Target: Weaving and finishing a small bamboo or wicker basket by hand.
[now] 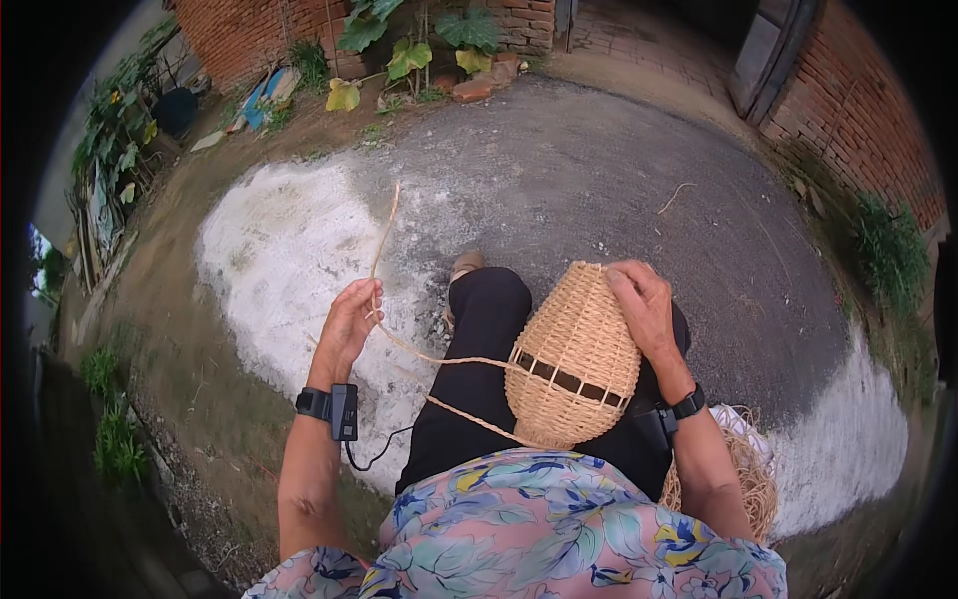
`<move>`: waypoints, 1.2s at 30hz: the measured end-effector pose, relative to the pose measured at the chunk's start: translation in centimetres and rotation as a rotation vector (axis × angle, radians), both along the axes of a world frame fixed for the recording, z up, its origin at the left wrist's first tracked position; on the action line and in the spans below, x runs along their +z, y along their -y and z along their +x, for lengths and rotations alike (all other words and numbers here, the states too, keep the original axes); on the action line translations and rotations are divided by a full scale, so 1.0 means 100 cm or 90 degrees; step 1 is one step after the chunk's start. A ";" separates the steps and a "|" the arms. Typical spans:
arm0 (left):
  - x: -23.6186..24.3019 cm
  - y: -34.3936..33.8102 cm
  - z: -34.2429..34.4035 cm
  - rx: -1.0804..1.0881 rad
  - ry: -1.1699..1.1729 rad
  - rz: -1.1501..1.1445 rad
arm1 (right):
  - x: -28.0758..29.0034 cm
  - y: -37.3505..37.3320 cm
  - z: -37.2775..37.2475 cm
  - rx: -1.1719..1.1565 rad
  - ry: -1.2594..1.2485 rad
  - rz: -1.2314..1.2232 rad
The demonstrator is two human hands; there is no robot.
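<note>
A pale woven basket (574, 399) rests on my lap, tilted, with a dark open band across its weave below the middle. My right hand (644, 304) grips its narrow upper part, thumb on the weave and fingers over the edge. Out to the left, over the pale ground, my left hand (354, 314) holds a thin straw-coloured strand (387, 235) between closed fingers. The strand loops down to the basket, and a further length (459, 411) runs across my left thigh to its base.
A coil of loose strands (743, 459) lies beside my right hip. The paved ground (599, 170) has whitish patches. Brick walls (838, 110), a doorway with a metal door (758, 60), leafy plants (409, 55) and bits of debris (259, 95) edge the yard.
</note>
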State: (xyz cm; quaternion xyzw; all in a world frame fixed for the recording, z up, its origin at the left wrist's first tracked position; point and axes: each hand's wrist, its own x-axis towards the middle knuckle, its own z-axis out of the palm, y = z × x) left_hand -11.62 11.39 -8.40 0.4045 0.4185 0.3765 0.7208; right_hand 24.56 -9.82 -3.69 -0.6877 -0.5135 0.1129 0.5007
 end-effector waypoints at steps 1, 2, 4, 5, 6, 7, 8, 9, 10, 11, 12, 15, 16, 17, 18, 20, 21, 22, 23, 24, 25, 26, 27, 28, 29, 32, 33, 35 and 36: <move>0.004 0.010 0.006 -0.087 0.024 -0.005 | 0.004 0.000 -0.004 -0.001 -0.003 0.009; 0.006 0.021 0.014 -0.175 0.050 -0.011 | 0.005 0.001 -0.004 0.008 -0.001 0.008; 0.026 0.058 0.046 -0.241 0.040 -0.032 | 0.006 0.002 -0.004 0.003 0.013 0.016; 0.032 0.073 0.057 -0.292 0.038 -0.051 | 0.008 0.002 -0.005 0.006 0.011 0.009; 0.034 0.086 0.067 -0.345 0.036 -0.069 | 0.010 0.002 -0.006 0.011 0.013 0.009; 0.032 0.097 0.075 -0.359 0.003 -0.059 | 0.012 0.002 -0.007 0.012 0.018 0.014; 0.030 0.108 0.082 -0.376 -0.030 -0.052 | 0.013 0.002 -0.007 0.012 0.024 0.017; 0.025 0.113 0.088 -0.403 -0.025 -0.034 | 0.014 0.002 -0.008 0.013 0.024 0.017; 0.025 0.116 0.090 -0.402 -0.027 -0.034 | 0.014 0.002 -0.008 0.011 0.033 0.023; 0.025 0.118 0.092 -0.399 -0.073 -0.031 | 0.014 0.002 -0.009 0.009 0.040 0.030; 0.025 0.119 0.094 -0.397 -0.120 -0.028 | 0.016 0.003 -0.010 0.008 0.039 0.031; 0.023 0.119 0.102 -0.391 -0.217 0.041 | 0.022 0.004 -0.014 0.010 0.053 0.037; 0.023 0.120 0.107 -0.403 -0.322 0.105 | 0.023 0.006 -0.015 0.015 0.083 0.053; 0.024 0.125 0.110 -0.405 -0.324 0.108 | 0.024 0.007 -0.016 0.020 0.114 0.068; 0.025 0.132 0.112 -0.377 -0.441 0.354 | 0.026 0.009 -0.017 0.018 0.112 0.070; 0.031 0.139 0.112 -0.339 -0.549 0.606 | 0.031 0.013 -0.019 0.012 0.099 0.066; 0.035 0.140 0.112 -0.351 -0.569 0.650 | 0.032 0.015 -0.020 0.009 0.098 0.067; 0.041 0.143 0.111 -0.361 -0.586 0.692 | 0.034 0.017 -0.020 0.010 0.098 0.078; 0.052 0.146 0.111 -0.373 -0.599 0.720 | 0.035 0.019 -0.020 0.011 0.098 0.088; 0.054 0.146 0.111 -0.374 -0.598 0.721 | 0.035 0.021 -0.020 0.010 0.099 0.088; 0.056 0.145 0.111 -0.400 -0.621 0.738 | 0.037 0.022 -0.020 0.015 0.084 0.085; 0.058 0.144 0.110 -0.427 -0.643 0.754 | 0.038 0.023 -0.020 0.020 0.069 0.083; 0.056 0.141 0.109 -0.426 -0.643 0.755 | 0.038 0.022 -0.020 0.020 0.070 0.084; 0.051 0.137 0.107 -0.444 -0.570 0.710 | 0.036 0.021 -0.021 0.023 0.078 0.091; 0.047 0.132 0.106 -0.460 -0.497 0.663 | 0.035 0.020 -0.021 0.027 0.087 0.097; 0.042 0.124 0.101 -0.517 -0.407 0.538 | 0.036 0.019 -0.022 0.025 0.095 0.102; 0.041 0.122 0.102 -0.517 -0.408 0.537 | 0.037 0.019 -0.023 0.026 0.093 0.102; 0.047 0.120 0.105 -0.573 -0.492 0.594 | 0.040 0.020 -0.024 0.021 0.093 0.100; 0.043 0.120 0.105 -0.574 -0.493 0.593 | 0.042 0.021 -0.024 0.020 0.092 0.100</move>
